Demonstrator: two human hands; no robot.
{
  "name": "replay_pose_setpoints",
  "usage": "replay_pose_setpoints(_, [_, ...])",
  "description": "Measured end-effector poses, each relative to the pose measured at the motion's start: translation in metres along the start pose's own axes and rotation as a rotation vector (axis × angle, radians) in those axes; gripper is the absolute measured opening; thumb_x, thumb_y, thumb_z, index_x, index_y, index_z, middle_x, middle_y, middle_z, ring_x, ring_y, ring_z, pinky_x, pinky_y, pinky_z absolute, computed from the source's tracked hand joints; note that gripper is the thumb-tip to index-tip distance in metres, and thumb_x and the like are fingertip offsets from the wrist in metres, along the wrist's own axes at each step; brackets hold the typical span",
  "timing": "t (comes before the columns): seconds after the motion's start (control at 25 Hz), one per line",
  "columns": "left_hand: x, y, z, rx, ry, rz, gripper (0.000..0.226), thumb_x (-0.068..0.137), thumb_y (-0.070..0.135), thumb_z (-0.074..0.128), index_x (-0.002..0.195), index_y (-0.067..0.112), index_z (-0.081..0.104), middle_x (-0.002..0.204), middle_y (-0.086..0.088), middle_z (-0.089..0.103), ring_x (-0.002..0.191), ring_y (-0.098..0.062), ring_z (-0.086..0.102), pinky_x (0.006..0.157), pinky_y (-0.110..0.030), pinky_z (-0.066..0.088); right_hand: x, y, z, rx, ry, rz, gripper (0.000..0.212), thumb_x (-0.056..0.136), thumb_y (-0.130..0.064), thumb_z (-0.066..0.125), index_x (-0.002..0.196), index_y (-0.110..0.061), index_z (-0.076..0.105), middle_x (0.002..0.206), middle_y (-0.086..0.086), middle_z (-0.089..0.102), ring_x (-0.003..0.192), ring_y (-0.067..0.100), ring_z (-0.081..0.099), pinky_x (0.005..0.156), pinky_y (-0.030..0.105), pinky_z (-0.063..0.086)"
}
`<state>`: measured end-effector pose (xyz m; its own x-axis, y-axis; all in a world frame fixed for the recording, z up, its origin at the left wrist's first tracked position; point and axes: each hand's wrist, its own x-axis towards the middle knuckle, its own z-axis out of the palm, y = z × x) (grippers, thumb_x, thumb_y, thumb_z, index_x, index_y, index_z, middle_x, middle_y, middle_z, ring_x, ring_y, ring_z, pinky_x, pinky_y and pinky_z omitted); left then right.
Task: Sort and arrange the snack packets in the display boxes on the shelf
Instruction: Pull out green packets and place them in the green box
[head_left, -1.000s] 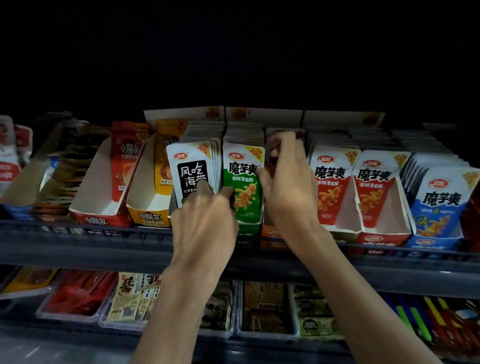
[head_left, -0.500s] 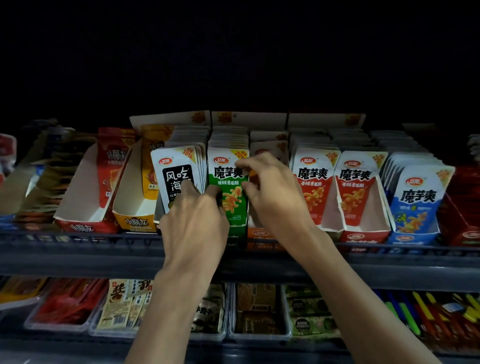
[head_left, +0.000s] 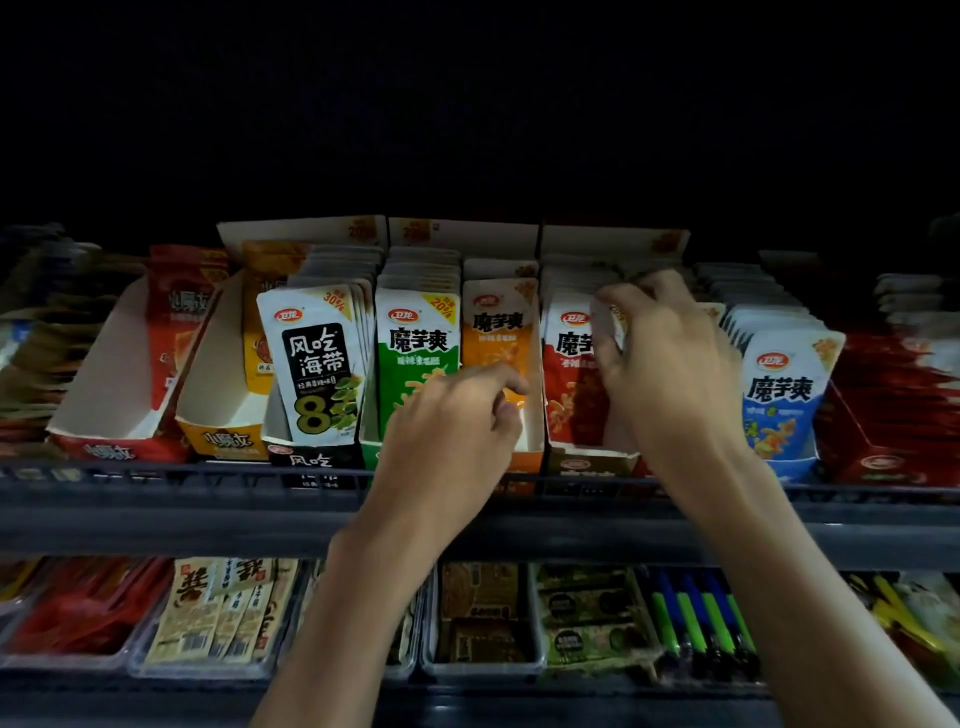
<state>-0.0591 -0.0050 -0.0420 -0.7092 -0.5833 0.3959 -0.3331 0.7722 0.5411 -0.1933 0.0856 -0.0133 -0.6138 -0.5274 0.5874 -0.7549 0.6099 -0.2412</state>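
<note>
Display boxes (head_left: 111, 384) of upright snack packets (head_left: 317, 358) line the shelf (head_left: 156, 501) across mid-frame. At centre, your left hand (head_left: 452, 431) hangs loosely curled, holding nothing, before the green packets (head_left: 415, 332) and orange packets (head_left: 493, 332). Right of centre, your right hand (head_left: 670, 364) pinches the red packets (head_left: 569, 358) standing in their box.

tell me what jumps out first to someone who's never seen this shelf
Two bare arms reach up to the snack shelf: the right hand grips the tops of the red packets, the left hand hovers loosely curled before the orange packets. Left of them, the black-and-white packet with its big 8 stands out against the dark.
</note>
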Motion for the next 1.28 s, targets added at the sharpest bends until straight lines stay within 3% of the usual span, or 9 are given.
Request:
replay_pose_setpoints(0.12, [0.0,0.004,0.009,0.033,-0.024,0.042,0.019,0.096,0.027,0.055,0.111,0.033,0.065,0.095,0.016,0.067,0.066,0.0,0.054,0.057,-0.01,0.034,-0.002,0.008,0.0,0.065,-0.014,-0.015,0.024,0.096,-0.023,0.058,0.119,-0.023,0.058,0.12,0.002,0.054,0.1,0.027,0.059,0.077,0.04,0.046])
replay_pose_setpoints(0.44, [0.002,0.014,0.017,-0.035,-0.003,-0.056,0.015,0.093,0.034,0.058,0.108,0.035,0.055,0.086,0.019,0.056,0.065,0.005,0.049,0.051,-0.012,0.029,-0.003,0.022,0.003,0.179,-0.08,0.061,0.013,0.095,-0.036,0.06,0.104,-0.027,0.062,0.102,-0.006,0.068,0.098,0.021,0.062,0.074,0.03,0.042])
replay_pose_setpoints(0.56, [0.003,0.019,0.02,-0.115,-0.004,-0.082,0.032,0.09,0.043,0.061,0.12,0.034,0.05,0.105,0.02,0.054,0.077,0.002,0.052,0.064,-0.019,0.042,-0.004,0.026,-0.007,0.38,0.051,0.032,0.01,0.097,-0.035,0.059,0.095,-0.025,0.063,0.092,-0.012,0.067,0.087,0.011,0.062,0.074,0.038,0.053])
replay_pose_setpoints(0.68, [0.004,0.026,0.02,-0.22,0.03,-0.032,0.043,0.09,0.051,0.056,0.128,0.034,0.048,0.103,0.022,0.052,0.085,0.003,0.052,0.073,-0.026,0.048,-0.004,0.027,-0.032,0.651,0.246,-0.033,0.01,0.097,-0.027,0.061,0.098,-0.018,0.066,0.088,-0.016,0.064,0.085,0.002,0.062,0.071,0.02,0.051])
replay_pose_setpoints(0.8, [0.003,0.033,0.016,-0.433,0.03,-0.03,0.023,0.09,0.045,0.059,0.109,0.033,0.062,0.088,0.018,0.064,0.08,0.002,0.059,0.065,-0.017,0.049,-0.005,0.025,-0.05,0.815,0.275,-0.034,0.013,0.095,-0.021,0.065,0.102,-0.01,0.064,0.086,-0.015,0.063,0.078,-0.005,0.062,0.063,0.009,0.045])
replay_pose_setpoints(0.84, [0.002,0.036,0.014,-0.515,-0.007,-0.033,0.012,0.089,0.041,0.061,0.094,0.031,0.066,0.079,0.016,0.066,0.071,0.0,0.061,0.059,-0.014,0.047,-0.005,0.027,-0.051,0.887,0.242,0.005,0.014,0.094,-0.019,0.066,0.103,-0.009,0.063,0.085,-0.013,0.064,0.076,-0.005,0.063,0.062,0.009,0.046])
replay_pose_setpoints(0.92, [0.0,0.041,0.009,-0.633,-0.112,-0.002,0.017,0.086,0.033,0.065,0.073,0.023,0.065,0.06,0.015,0.062,0.053,0.0,0.054,0.05,-0.012,0.04,-0.004,0.03,-0.051,1.081,0.118,0.138,0.017,0.093,-0.016,0.067,0.106,-0.008,0.062,0.084,-0.005,0.07,0.077,0.002,0.069,0.061,0.015,0.052])
replay_pose_setpoints(1.08, [-0.001,0.044,0.004,-0.849,-0.266,0.061,0.031,0.081,0.024,0.066,0.065,0.0,0.054,0.051,0.01,0.051,0.045,-0.006,0.039,0.044,-0.014,0.029,-0.003,0.036,-0.057,1.259,-0.094,0.328,0.011,0.091,-0.018,0.068,0.097,-0.01,0.066,0.083,0.005,0.075,0.072,0.017,0.074,0.057,0.025,0.057])
replay_pose_setpoints(1.28, [-0.001,0.046,0.003,-0.967,-0.298,0.095,0.037,0.082,0.023,0.071,0.064,-0.002,0.049,0.057,-0.02,0.035,0.051,-0.032,0.022,0.044,-0.031,0.018,-0.004,0.039,-0.062,1.286,-0.101,0.311,0.009,0.091,-0.017,0.068,0.093,-0.009,0.068,0.084,0.007,0.075,0.071,0.019,0.074,0.056,0.026,0.056])
